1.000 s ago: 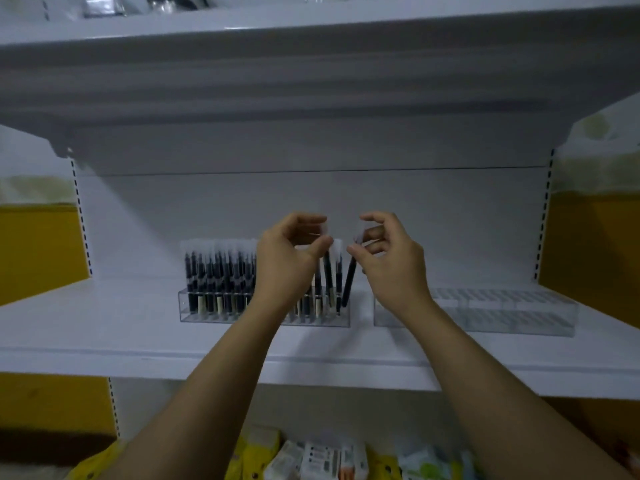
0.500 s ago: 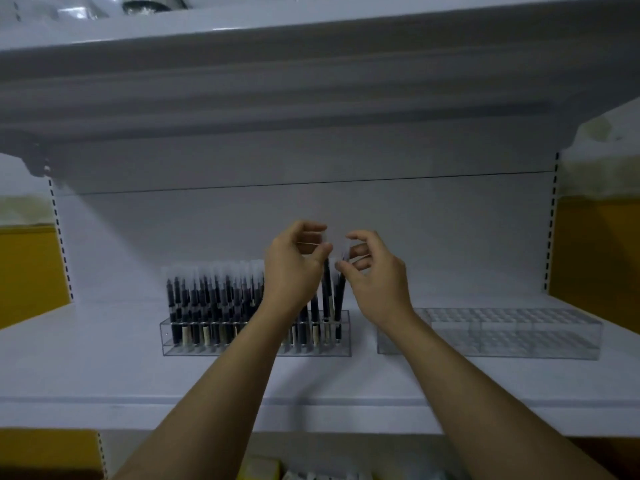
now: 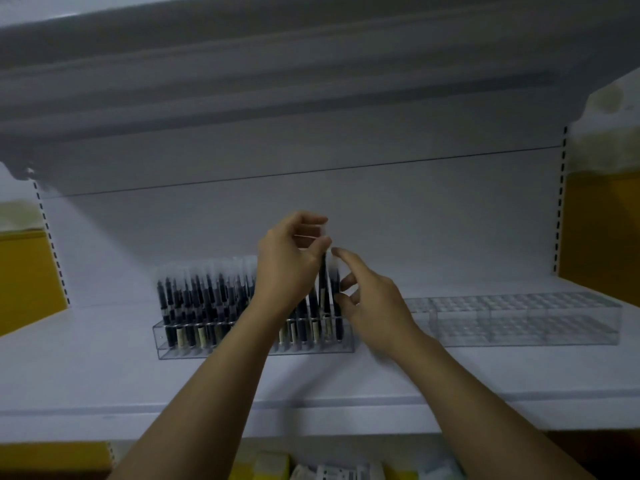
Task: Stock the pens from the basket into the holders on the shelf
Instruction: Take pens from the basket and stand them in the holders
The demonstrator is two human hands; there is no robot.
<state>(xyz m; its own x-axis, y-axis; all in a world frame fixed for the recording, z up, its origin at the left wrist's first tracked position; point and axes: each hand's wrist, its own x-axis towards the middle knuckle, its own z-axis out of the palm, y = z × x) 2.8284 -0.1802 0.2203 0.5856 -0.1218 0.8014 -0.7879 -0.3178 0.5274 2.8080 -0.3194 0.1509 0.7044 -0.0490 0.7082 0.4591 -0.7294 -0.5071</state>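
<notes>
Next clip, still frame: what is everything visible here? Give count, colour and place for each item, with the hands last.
pens: too many to count, dark with clear caps, standing in the left holder
left holder: one, clear, on the shelf, left of centre
right holder: one, clear, empty, on the shelf to the right
shelf: one, white, across the middle
upper shelf: one, grey-white, overhead
side panels: two, yellow, either side of the shelving
packaged goods: several, white and yellow, below the shelf, blurred
left hand: pinches a pen top near the row's right end
right hand: fingers at the rightmost pens, grip unclear
</notes>
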